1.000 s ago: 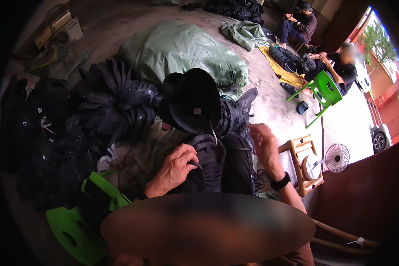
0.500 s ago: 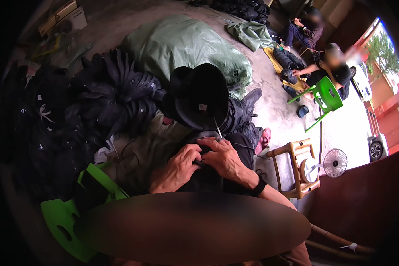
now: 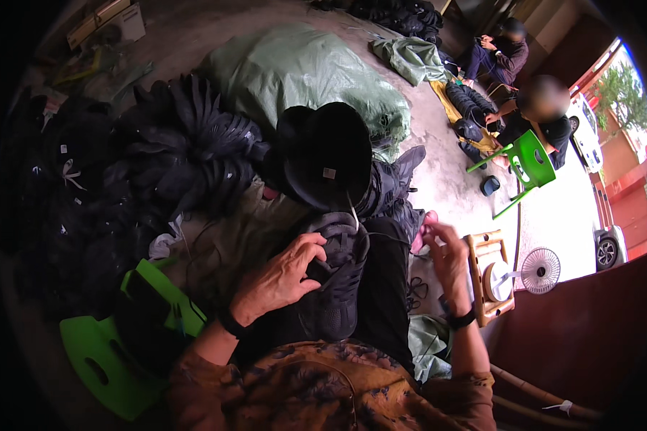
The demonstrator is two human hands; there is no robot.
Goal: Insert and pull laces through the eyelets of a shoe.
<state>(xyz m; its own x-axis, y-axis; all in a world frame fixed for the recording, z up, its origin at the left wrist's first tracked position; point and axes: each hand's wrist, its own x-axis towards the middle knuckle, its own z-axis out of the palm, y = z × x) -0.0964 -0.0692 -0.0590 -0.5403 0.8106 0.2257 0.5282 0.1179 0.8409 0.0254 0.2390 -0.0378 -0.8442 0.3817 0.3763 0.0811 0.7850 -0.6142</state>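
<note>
A black sneaker (image 3: pixel 331 291) lies on my lap, its toe toward my body and its opening away from me. My left hand (image 3: pixel 284 276) rests against the shoe's left side, fingers curled on the edge by the lacing and thumb apart. Out to the right, my right hand (image 3: pixel 449 266) is raised off the shoe with its fingers pinched. A thin dark shoelace (image 3: pixel 389 235) runs from the shoe toward those fingers; the exact grip is too small to see. Just beyond the shoe stands a dark, wide-mouthed rounded thing (image 3: pixel 331 151) with a small pale label inside.
Black shoes (image 3: pixel 187 136) are heaped at left, beside a large green sack (image 3: pixel 287 72). A green chair (image 3: pixel 101 359) stands at lower left. A bamboo stool (image 3: pixel 490 280) and small fan (image 3: pixel 540 271) are at right. Two people sit farther off, near another green chair (image 3: pixel 525 161).
My hands, together over the shoe before, are now apart. The right has moved away to the right, drawing the lace outward. The left stays at the shoe, whose upper now shows.
</note>
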